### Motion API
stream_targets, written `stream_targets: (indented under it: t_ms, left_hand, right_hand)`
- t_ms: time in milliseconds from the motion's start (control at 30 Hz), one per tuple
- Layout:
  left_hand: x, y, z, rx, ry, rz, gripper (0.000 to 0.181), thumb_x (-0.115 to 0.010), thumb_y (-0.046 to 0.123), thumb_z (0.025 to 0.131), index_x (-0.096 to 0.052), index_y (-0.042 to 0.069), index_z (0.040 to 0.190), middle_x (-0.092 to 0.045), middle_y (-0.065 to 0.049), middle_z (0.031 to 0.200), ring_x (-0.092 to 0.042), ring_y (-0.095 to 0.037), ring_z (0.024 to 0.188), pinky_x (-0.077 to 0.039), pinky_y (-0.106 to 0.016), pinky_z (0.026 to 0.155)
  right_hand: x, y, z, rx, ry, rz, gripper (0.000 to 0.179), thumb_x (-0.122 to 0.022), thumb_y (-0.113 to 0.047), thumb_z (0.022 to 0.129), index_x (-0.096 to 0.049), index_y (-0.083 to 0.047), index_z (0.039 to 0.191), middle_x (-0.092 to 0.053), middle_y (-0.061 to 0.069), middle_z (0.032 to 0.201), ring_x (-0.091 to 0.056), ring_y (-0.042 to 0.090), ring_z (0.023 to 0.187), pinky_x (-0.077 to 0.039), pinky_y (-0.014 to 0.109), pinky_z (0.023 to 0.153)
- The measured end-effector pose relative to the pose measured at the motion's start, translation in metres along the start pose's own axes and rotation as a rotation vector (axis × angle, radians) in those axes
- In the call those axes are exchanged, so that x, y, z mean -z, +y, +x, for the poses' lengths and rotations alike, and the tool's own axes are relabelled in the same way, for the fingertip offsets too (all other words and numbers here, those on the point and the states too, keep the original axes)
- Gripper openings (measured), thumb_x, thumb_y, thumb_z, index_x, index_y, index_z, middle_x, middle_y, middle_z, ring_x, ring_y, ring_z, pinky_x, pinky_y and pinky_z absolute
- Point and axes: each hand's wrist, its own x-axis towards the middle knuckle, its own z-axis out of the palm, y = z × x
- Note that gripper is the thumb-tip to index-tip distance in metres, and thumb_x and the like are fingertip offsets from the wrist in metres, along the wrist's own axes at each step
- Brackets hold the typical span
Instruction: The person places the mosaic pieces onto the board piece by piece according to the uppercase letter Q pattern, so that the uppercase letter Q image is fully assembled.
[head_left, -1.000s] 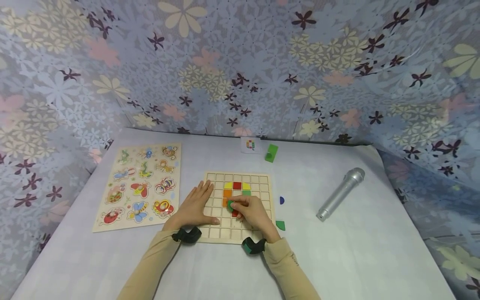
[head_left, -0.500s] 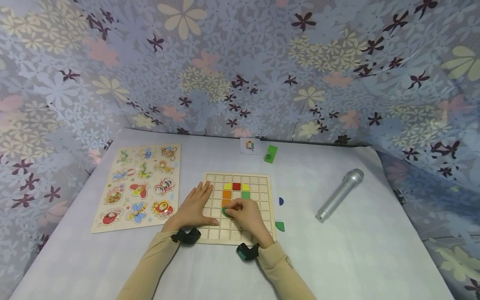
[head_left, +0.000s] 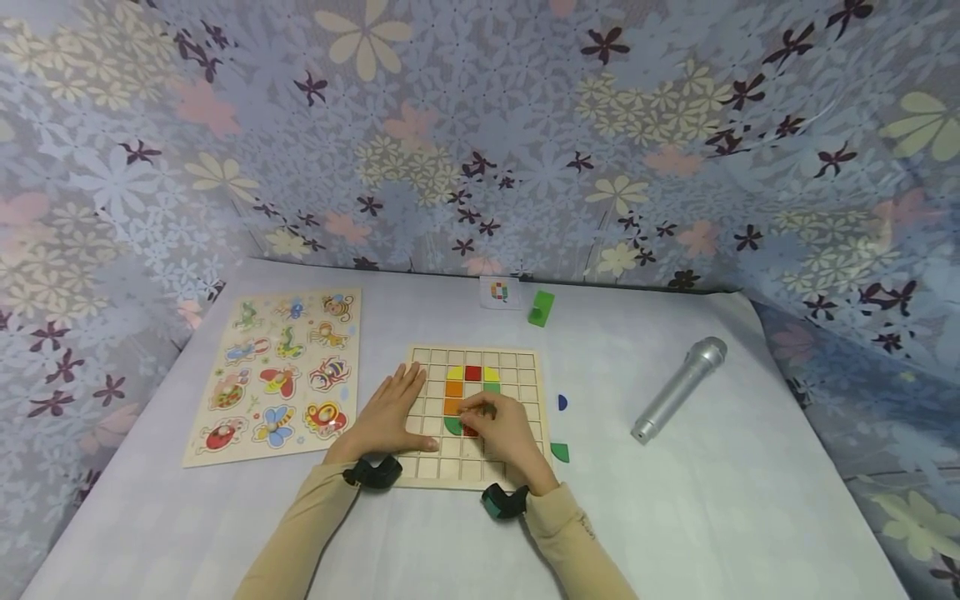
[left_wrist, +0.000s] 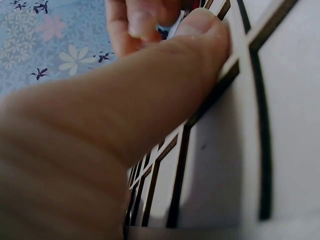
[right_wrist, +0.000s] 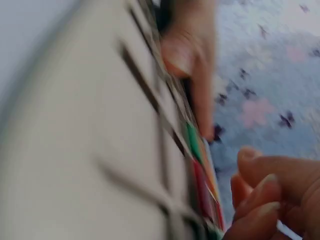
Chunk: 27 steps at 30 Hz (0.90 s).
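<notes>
A wooden grid board [head_left: 427,467] lies at the middle of the table, holding several coloured pieces: yellow corners, red and orange squares, green ones. My left hand [head_left: 384,419] rests on its left side, fingers straight and spread; its thumb [left_wrist: 165,85] lies along the grid in the left wrist view. Above the pieces is my right hand [head_left: 501,427], fingers loosely bent and nothing visible between them. In the right wrist view, those fingers [right_wrist: 265,200] hang just off the board. A green quarter-round piece [head_left: 453,426] sits in a cell beside the right fingertips.
Right of the board lie a blue half-round piece [head_left: 562,402] and another green quarter-round [head_left: 560,452]. Behind it are a pattern card [head_left: 499,292] and a green block [head_left: 542,308]. An insect puzzle board [head_left: 279,375] lies left, a silver microphone [head_left: 680,390] right.
My right hand carried the green quarter-round piece left and down to a lower-left cell, let it go there, and drew slightly right. The left hand stayed still.
</notes>
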Motion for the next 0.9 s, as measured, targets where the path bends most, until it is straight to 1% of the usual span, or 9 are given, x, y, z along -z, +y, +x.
stream_targets:
  t_ms: [100, 167, 267, 300, 433, 500, 567, 767, 900]
  left_hand:
    - [0.000, 0.001, 0.001, -0.007, 0.002, 0.003, 0.114, -0.077, 0.051, 0.075, -0.015, -0.002, 0.153, -0.005, -0.020, 0.162, -0.002, -0.038, 0.151, -0.006, -0.053, 0.124]
    - [0.000, 0.001, 0.001, -0.010, 0.002, 0.004, 0.114, -0.077, 0.050, 0.075, -0.014, -0.002, 0.153, -0.005, -0.021, 0.162, -0.002, -0.039, 0.151, -0.006, -0.053, 0.124]
    - [-0.001, 0.000, 0.001, -0.008, 0.003, 0.003, 0.114, -0.077, 0.050, 0.074, -0.014, -0.002, 0.154, -0.005, -0.020, 0.162, -0.001, -0.038, 0.151, -0.006, -0.052, 0.124]
    - [-0.001, 0.000, 0.001, -0.007, 0.003, 0.004, 0.114, -0.077, 0.050, 0.074, -0.014, -0.002, 0.154, -0.005, -0.020, 0.163, -0.001, -0.038, 0.151, -0.006, -0.052, 0.124]
    - [-0.001, -0.002, 0.000, -0.002, 0.002, 0.006, 0.115, -0.077, 0.052, 0.074, -0.013, -0.001, 0.154, -0.004, -0.020, 0.163, -0.001, -0.037, 0.151, -0.006, -0.052, 0.124]
    - [-0.002, -0.003, 0.000, 0.000, 0.004, 0.004, 0.116, -0.077, 0.052, 0.073, -0.014, -0.001, 0.154, -0.005, -0.019, 0.163, -0.001, -0.037, 0.151, -0.006, -0.052, 0.124]
    - [-0.002, -0.004, -0.001, 0.003, 0.007, 0.003, 0.115, -0.077, 0.053, 0.074, -0.014, -0.001, 0.154, -0.005, -0.019, 0.163, 0.000, -0.037, 0.151, -0.006, -0.052, 0.124]
    - [-0.005, -0.004, 0.001, -0.002, 0.015, 0.006, 0.115, -0.077, 0.053, 0.073, -0.015, -0.001, 0.154, -0.006, -0.019, 0.163, -0.002, -0.038, 0.151, -0.007, -0.053, 0.124]
    - [-0.004, -0.003, 0.002, -0.003, 0.008, 0.011, 0.115, -0.077, 0.053, 0.073, -0.015, -0.001, 0.154, -0.006, -0.019, 0.163, -0.001, -0.037, 0.151, -0.006, -0.052, 0.124]
  right_hand:
    - [0.022, 0.007, -0.004, -0.034, 0.025, 0.106, 0.022, -0.070, -0.011, 0.088, -0.070, -0.007, 0.110, -0.072, 0.011, 0.095, -0.055, 0.010, 0.059, -0.041, 0.015, 0.052]
    - [0.039, 0.015, -0.009, -0.053, 0.045, 0.163, 0.029, -0.069, -0.010, 0.089, -0.066, -0.005, 0.118, -0.071, 0.015, 0.106, -0.064, 0.014, 0.070, -0.047, 0.014, 0.060]
    - [0.063, 0.029, -0.020, -0.091, 0.078, 0.173, 0.037, -0.067, -0.015, 0.091, -0.061, -0.007, 0.127, -0.068, 0.016, 0.117, -0.067, 0.011, 0.085, -0.051, 0.015, 0.071]
    - [0.069, 0.033, -0.025, -0.114, 0.091, 0.174, 0.038, -0.067, -0.016, 0.092, -0.060, -0.008, 0.128, -0.068, 0.015, 0.120, -0.066, 0.009, 0.083, -0.051, 0.015, 0.070]
    - [0.086, 0.049, -0.045, -0.217, 0.129, 0.163, 0.039, -0.067, -0.018, 0.092, -0.058, -0.011, 0.129, -0.067, 0.013, 0.124, -0.049, 0.001, 0.057, -0.042, 0.016, 0.052]
    - [0.090, 0.055, -0.054, -0.263, 0.133, 0.140, 0.039, -0.069, -0.016, 0.090, -0.059, -0.013, 0.128, -0.068, 0.011, 0.123, -0.040, 0.004, 0.049, -0.035, 0.018, 0.045]
    - [0.092, 0.059, -0.062, -0.280, 0.138, 0.084, 0.041, -0.072, -0.014, 0.088, -0.060, -0.015, 0.127, -0.069, 0.009, 0.121, -0.039, 0.004, 0.049, -0.034, 0.018, 0.045]
    - [0.092, 0.058, -0.070, -0.260, 0.147, -0.078, 0.051, -0.080, -0.009, 0.076, -0.064, -0.016, 0.124, -0.073, 0.007, 0.113, -0.040, 0.007, 0.051, -0.033, 0.020, 0.046]
    - [0.090, 0.055, -0.071, -0.255, 0.170, -0.143, 0.049, -0.082, -0.006, 0.073, -0.068, -0.015, 0.119, -0.075, 0.006, 0.108, -0.040, 0.007, 0.050, -0.033, 0.020, 0.045]
